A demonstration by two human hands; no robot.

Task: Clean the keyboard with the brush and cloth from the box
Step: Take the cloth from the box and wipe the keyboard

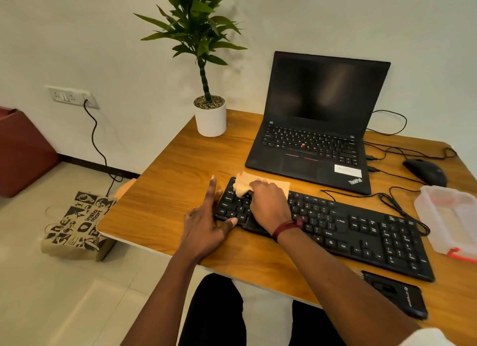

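Observation:
A black wired keyboard (356,229) lies across the wooden desk (165,190) in front of me. My right hand (268,203) presses a tan cloth (244,184) onto the keyboard's left end, fingers curled over the cloth. My left hand (206,221) rests flat at the keyboard's left edge, fingers straight and the thumb touching its front corner. A clear plastic box (449,219) with an orange latch stands at the right. The black brush (397,294) lies near the desk's front edge, right of my arm.
An open black laptop (317,129) sits behind the keyboard. A potted plant (210,116) stands at the back left corner. A black mouse (426,171) and cables lie at the right. A printed paper bag (77,224) stands on the floor to the left.

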